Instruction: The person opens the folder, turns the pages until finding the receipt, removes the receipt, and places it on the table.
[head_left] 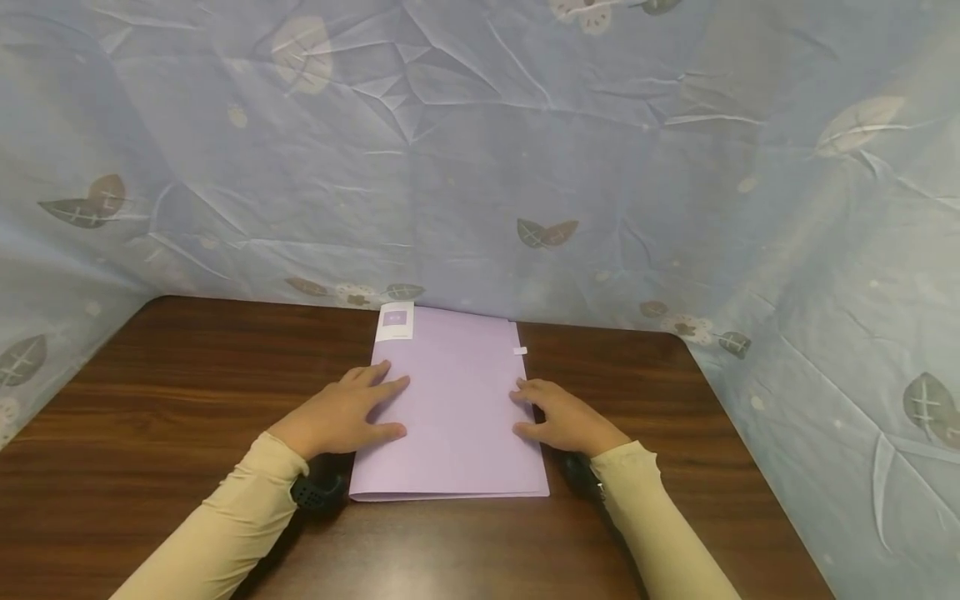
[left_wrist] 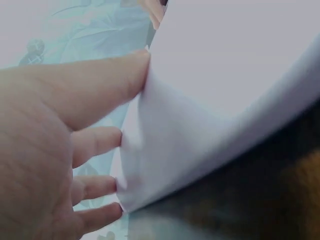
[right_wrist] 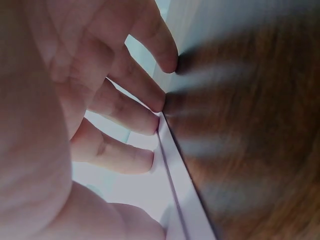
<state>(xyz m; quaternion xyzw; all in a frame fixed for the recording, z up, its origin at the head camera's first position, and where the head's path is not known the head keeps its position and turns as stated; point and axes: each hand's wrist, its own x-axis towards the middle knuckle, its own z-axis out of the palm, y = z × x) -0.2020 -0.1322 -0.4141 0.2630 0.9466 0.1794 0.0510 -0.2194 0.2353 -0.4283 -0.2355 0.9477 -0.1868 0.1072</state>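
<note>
Purple folder (head_left: 457,408) lies at far edge of desk (head_left: 240,358), between corners. My left hand (head_left: 341,412) and right hand (head_left: 566,417) touch its sides, fingers spread, gripping nothing. Probably light, bendy, slick; pinch side edges.

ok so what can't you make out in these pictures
Label: print too small to read, head view.
Purple folder: inside hidden by its cover, head view.
Left sleeve, right sleeve: upper ends cut off by bottom edge, head view.
Table: grain blurred, left wrist view.
</note>
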